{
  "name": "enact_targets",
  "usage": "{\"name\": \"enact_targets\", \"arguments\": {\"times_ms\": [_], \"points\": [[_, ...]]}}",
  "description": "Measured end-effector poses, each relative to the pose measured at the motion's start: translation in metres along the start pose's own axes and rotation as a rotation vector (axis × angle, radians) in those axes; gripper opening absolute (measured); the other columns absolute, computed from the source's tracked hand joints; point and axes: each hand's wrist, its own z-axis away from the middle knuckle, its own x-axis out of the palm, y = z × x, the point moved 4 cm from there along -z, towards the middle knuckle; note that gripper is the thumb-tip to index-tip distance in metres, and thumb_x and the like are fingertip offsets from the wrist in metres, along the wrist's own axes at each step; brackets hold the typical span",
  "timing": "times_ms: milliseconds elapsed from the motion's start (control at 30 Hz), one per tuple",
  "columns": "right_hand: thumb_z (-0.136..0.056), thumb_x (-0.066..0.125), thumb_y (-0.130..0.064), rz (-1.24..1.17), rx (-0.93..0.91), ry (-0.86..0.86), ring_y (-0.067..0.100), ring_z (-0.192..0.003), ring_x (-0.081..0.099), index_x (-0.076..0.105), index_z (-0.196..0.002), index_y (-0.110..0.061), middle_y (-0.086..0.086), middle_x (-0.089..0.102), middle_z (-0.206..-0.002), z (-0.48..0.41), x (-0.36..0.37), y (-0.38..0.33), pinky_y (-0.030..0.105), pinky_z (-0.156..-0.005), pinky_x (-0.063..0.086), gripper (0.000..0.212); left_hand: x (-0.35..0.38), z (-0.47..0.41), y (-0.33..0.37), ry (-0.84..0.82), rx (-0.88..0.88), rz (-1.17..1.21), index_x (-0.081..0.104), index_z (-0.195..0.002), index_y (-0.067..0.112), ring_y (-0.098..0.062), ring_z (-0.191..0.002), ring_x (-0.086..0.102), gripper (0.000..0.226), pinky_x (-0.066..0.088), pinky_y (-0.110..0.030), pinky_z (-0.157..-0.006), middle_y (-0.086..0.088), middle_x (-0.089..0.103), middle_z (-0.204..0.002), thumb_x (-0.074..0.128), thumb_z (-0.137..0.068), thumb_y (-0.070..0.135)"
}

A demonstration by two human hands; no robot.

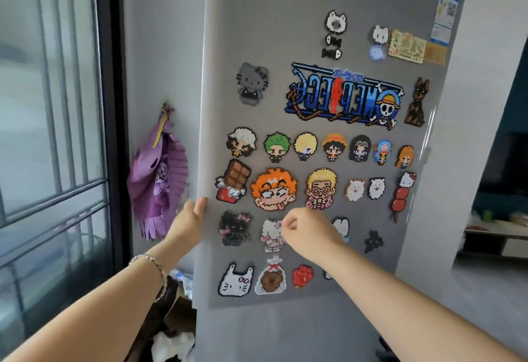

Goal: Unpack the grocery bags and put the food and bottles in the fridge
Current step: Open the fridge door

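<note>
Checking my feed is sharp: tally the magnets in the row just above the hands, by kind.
chocolate bar: 1
big faces: 2
white fluffy animals: 2
red skewer: 1
Total: 6

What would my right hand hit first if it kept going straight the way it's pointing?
Probably the white cat magnet with the pink bow on the fridge door; the curled fingers of your right hand sit just beside it. Depth is unclear, so they may already touch it.
</note>
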Motion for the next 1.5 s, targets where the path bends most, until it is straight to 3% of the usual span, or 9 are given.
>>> {"name": "enact_targets", "arguments": {"times_ms": [167,267,367,433,633,867,1067,1333,1500], "points": [[-0.093,0.047,-0.031,-0.101,-0.134,0.120,0.021,-0.087,0.062,0.064,-0.099,-0.018,-0.002,0.066,-0.088,0.084,-0.024,-0.016,0.027,-0.070,0.047,0.021,-0.018,0.109,0.022,0.001,0.135,-0.120,0.047,-0.096,0.008,-0.030,-0.080,0.059,0.053,0.048,-0.039,-0.075,-0.012,0.062,-0.090,0.021,-0.095,0.054],[-0.093,0.048,-0.034,-0.160,-0.216,0.192,0.018,-0.091,0.059,0.060,-0.107,-0.018,-0.005,0.061,-0.091,0.132,-0.044,-0.022,0.028,-0.074,0.047,0.024,-0.021,0.170,0.044,-0.131,0.188,-0.216,0.053,-0.095,0.014,-0.028,-0.075,0.065,0.061,0.053,-0.044,-0.076,-0.007,0.066,-0.083,0.023,-0.083,0.065],[-0.091,0.052,-0.034,-0.209,-0.262,0.350,0.016,-0.106,0.051,0.050,-0.126,-0.016,-0.001,0.055,-0.112,0.173,-0.071,-0.021,0.029,-0.085,0.044,0.039,-0.014,0.224,0.082,-0.304,0.215,-0.247,0.051,-0.081,0.024,-0.014,-0.067,0.065,0.031,0.050,-0.029,-0.060,0.000,0.065,-0.076,0.042,-0.091,0.052],[-0.090,0.055,-0.034,-0.186,-0.273,0.481,0.018,-0.115,0.044,0.039,-0.136,-0.010,0.005,0.048,-0.125,0.202,-0.088,-0.016,0.028,-0.095,0.039,0.054,-0.004,0.258,0.110,-0.407,0.303,-0.302,0.056,-0.088,0.019,-0.007,-0.057,0.062,0.029,0.041,-0.021,-0.048,0.001,0.068,-0.075,0.045,-0.094,0.044],[-0.085,0.059,-0.045,-0.028,-0.018,0.696,0.026,-0.130,0.031,0.017,-0.147,-0.004,0.013,0.028,-0.145,0.265,-0.122,0.027,0.032,-0.106,0.032,0.086,0.031,0.316,0.155,-0.767,0.493,-0.067,0.068,-0.095,0.006,0.002,-0.069,0.065,0.016,0.049,-0.009,-0.069,0.003,0.070,-0.082,0.053,-0.095,0.013],[-0.083,0.063,-0.046,0.058,0.354,0.831,0.032,-0.132,0.026,-0.002,-0.147,0.005,0.019,0.021,-0.148,0.307,-0.163,0.105,0.036,-0.107,0.029,0.104,0.062,0.343,0.200,-0.566,0.609,-0.260,0.067,-0.095,0.014,-0.021,-0.091,0.064,0.019,0.053,-0.034,-0.084,-0.003,0.070,-0.098,0.050,-0.094,0.021],[-0.083,0.069,-0.029,-0.097,0.589,0.876,0.036,-0.126,0.038,-0.007,-0.149,-0.002,0.021,0.026,-0.145,0.310,-0.203,0.189,0.043,-0.103,0.037,0.104,0.094,0.368,0.229,-0.527,0.645,-0.493,0.063,-0.106,0.015,-0.025,-0.100,0.059,0.024,0.047,-0.033,-0.083,-0.004,0.064,-0.111,0.042,-0.095,0.020],[-0.089,0.063,-0.022,-0.216,0.526,0.761,0.033,-0.142,0.019,-0.012,-0.149,-0.006,0.018,0.011,-0.155,0.307,-0.267,0.330,0.041,-0.109,0.030,0.096,0.170,0.381,0.288,-0.445,0.607,-0.574,0.058,-0.088,0.012,-0.027,-0.079,0.054,0.021,0.042,-0.030,-0.067,-0.006,0.059,-0.088,0.037,-0.092,0.013],[-0.089,0.063,-0.024,-0.230,0.488,0.709,0.035,-0.139,0.025,-0.009,-0.149,-0.006,0.020,0.014,-0.155,0.286,-0.293,0.399,0.043,-0.109,0.031,0.096,0.228,0.378,0.332,-0.377,0.550,-0.592,0.061,-0.106,0.007,-0.029,-0.099,0.060,0.027,0.050,-0.037,-0.083,-0.009,0.063,-0.105,0.039,-0.095,0.016]]}}
